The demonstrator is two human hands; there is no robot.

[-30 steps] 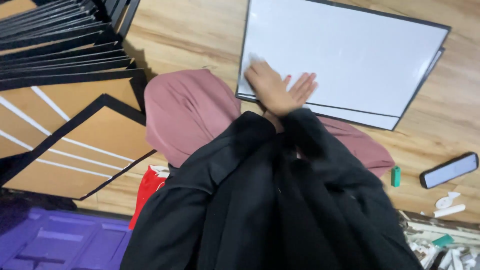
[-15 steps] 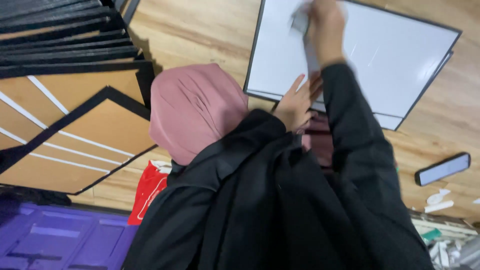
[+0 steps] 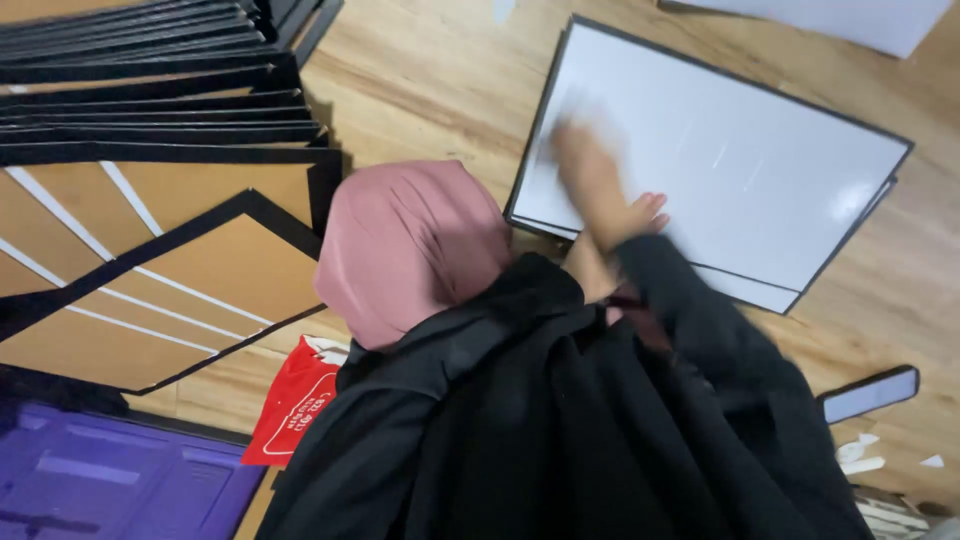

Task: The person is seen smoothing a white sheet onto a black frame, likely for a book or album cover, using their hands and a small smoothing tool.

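Right hand (image 3: 585,165), blurred and lying flat, had swept back from the far edge of the black-framed white board (image 3: 740,160); left hand (image 3: 630,215) pressed flat, gripping nothing.

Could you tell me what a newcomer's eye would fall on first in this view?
Probably the white board in a black frame, lying flat on the wood floor at upper right, with both hands on its near left part: the right hand blurred, the left hand beside it. Next, the pink headscarf at centre, and the stack of black-edged brown boards at left.
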